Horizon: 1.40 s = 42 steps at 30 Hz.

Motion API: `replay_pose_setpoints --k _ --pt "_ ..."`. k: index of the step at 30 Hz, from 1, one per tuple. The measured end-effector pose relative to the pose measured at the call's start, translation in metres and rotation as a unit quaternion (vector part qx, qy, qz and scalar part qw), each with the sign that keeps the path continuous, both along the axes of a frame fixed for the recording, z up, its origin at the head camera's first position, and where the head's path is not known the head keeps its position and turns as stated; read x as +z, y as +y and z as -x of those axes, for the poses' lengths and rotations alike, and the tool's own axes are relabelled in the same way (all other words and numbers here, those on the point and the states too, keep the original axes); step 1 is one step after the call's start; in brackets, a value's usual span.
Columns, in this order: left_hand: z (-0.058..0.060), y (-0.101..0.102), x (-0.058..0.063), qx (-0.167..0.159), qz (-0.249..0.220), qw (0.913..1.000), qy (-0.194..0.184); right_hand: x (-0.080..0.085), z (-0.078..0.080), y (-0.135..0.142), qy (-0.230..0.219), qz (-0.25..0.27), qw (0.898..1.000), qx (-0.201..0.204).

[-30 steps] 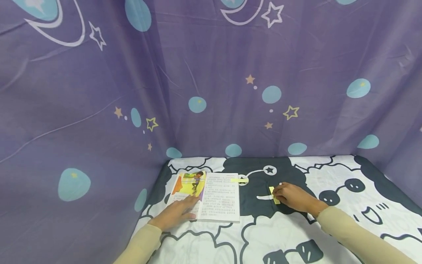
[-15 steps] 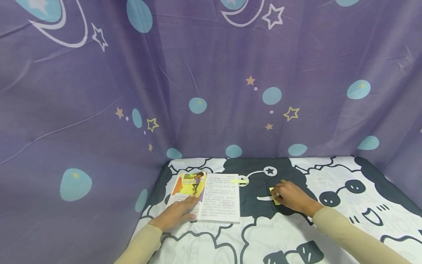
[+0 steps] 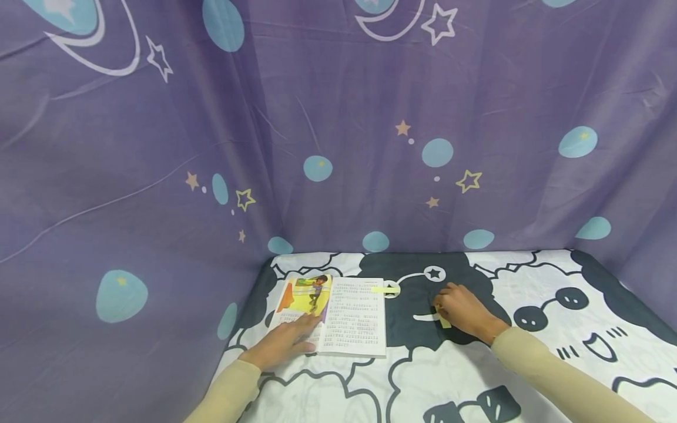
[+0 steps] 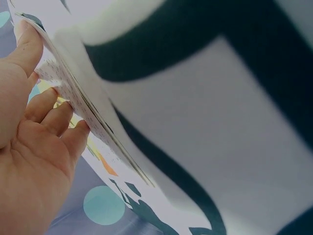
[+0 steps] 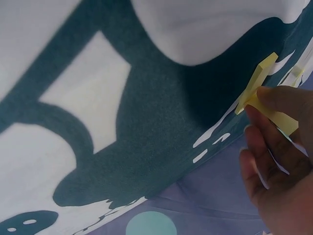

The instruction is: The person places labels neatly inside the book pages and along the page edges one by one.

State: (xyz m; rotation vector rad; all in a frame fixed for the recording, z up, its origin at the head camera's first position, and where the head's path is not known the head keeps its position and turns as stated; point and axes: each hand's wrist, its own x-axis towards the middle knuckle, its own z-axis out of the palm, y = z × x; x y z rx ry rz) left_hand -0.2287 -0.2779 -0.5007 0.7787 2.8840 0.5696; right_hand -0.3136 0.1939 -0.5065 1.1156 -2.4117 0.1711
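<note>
An open book [image 3: 357, 323] lies on the patterned cloth, a colour picture on its left page and print on the right. My left hand [image 3: 282, 342] rests on the left page with fairly straight fingers; in the left wrist view the thumb lies near the book's lower edge. To the book's right is a small yellow sticky-note pad [image 5: 264, 68], partly covered by my right hand [image 3: 464, 310] in the head view. That hand pinches the pad's top sticky note [image 5: 283, 120] between thumb and forefinger, its free part lifted and bent away from the pad.
A pale yellow sticky note [image 3: 385, 289] sticks out past the right page's edge near the top. The cloth [image 3: 449, 370] has white cartoon shapes with dark outlines. A purple curtain [image 3: 344, 205] with stars and blue dots hangs behind and at the sides.
My right hand has moved slightly up and the top sticky note now lifts from the pad. The left hand and the book have stayed in place.
</note>
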Motion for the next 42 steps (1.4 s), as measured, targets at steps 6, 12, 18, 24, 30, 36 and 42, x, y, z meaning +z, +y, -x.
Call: replay_pose_setpoints --k 6,12,18,24,30,36,42 --pt "0.001 -0.001 0.002 0.0 0.001 1.0 0.001 0.002 0.002 -0.005 0.013 -0.019 0.999 -0.033" --pt "0.004 0.001 0.004 0.005 0.002 1.0 -0.005 0.003 0.004 -0.01 0.049 -0.024 0.997 -0.047" --pt "0.004 0.003 0.005 0.003 0.004 1.0 -0.006 -0.001 0.001 -0.011 0.057 -0.053 0.995 -0.068" --pt "0.003 0.003 0.004 0.006 0.004 0.9999 -0.009 -0.004 0.003 -0.013 0.062 -0.06 0.994 -0.073" --pt "0.003 0.002 0.004 0.008 0.005 0.9999 -0.007 -0.006 0.009 -0.012 0.053 -0.04 0.995 -0.07" --pt "0.002 0.001 0.002 0.015 0.002 0.9998 -0.013 -0.004 0.012 -0.009 0.033 0.006 0.998 -0.061" --pt "0.002 0.001 0.0 0.017 0.005 0.9998 -0.013 -0.004 0.01 -0.009 0.029 0.015 0.998 -0.047"
